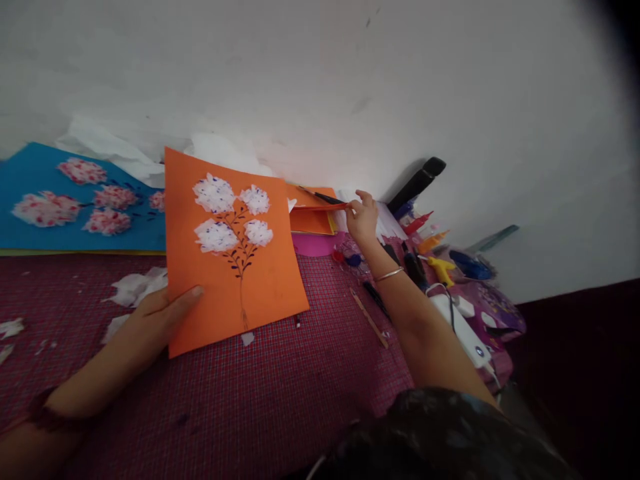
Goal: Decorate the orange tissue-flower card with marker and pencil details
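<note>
My left hand (pixel 167 317) is closed on the lower left edge of an orange card (pixel 273 267), thumb on its front. The card is held tilted up above the cloth and bears white tissue flowers (pixel 215 193) with blue specks on a drawn stem with dark leaves. Farther off, my right hand (pixel 363 217) pinches the right edge of an orange sheet (pixel 320 208), slightly raised over other orange paper (pixel 313 223). A thin dark pointed tool (pixel 327 199) lies across that sheet by my fingers; its kind is unclear.
A blue sheet with pink-white tissue flowers (pixel 45 209) lies at the left. Torn white tissue (pixel 137 288) is scattered on the checked cloth (pixel 210 407). At the right are a wooden stick (pixel 369 319), colour tubes (pixel 419 222), a yellow glue gun (pixel 441 271) and a white power strip (pixel 460 330).
</note>
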Demonstrator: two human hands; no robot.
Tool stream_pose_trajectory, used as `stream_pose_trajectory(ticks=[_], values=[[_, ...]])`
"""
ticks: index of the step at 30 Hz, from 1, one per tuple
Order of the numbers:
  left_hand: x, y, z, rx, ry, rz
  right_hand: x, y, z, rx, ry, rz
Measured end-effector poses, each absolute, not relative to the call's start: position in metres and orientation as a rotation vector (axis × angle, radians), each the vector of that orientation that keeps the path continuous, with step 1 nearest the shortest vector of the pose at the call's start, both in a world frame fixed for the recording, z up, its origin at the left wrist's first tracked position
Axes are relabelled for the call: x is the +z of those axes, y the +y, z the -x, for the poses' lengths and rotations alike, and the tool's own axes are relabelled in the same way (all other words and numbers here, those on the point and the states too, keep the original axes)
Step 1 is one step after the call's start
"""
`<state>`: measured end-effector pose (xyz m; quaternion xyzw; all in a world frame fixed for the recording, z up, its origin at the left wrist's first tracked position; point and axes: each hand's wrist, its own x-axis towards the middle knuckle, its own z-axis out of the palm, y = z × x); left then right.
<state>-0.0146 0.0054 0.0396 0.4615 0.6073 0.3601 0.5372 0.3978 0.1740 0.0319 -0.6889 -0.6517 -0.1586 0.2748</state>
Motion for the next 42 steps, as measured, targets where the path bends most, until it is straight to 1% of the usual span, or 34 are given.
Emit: stream_pose_trajectory(ticks=[5, 9, 13, 30, 42], values=[[0.035, 0.005, 0.017, 0.825, 1.39, -1.062, 0.026, 0.173, -0.394, -0.387, -1.903, 1.836], [0.021, 0.006, 0.022, 0.849, 1.321, -1.054, 0.015, 0.171, -0.399, -0.222, -2.182, 1.721], [0.017, 0.009, 0.023, 0.85, 1.297, -1.05, 0.005, 0.172, -0.41, -0.125, -2.287, 1.663], [0.034, 0.005, 0.015, 0.801, 1.382, -1.005, -0.009, 0.181, -0.426, -0.044, -2.347, 1.508], [0.037, 0.004, 0.014, 0.8, 1.393, -0.998, -0.008, 0.182, -0.425, -0.042, -2.351, 1.523]])
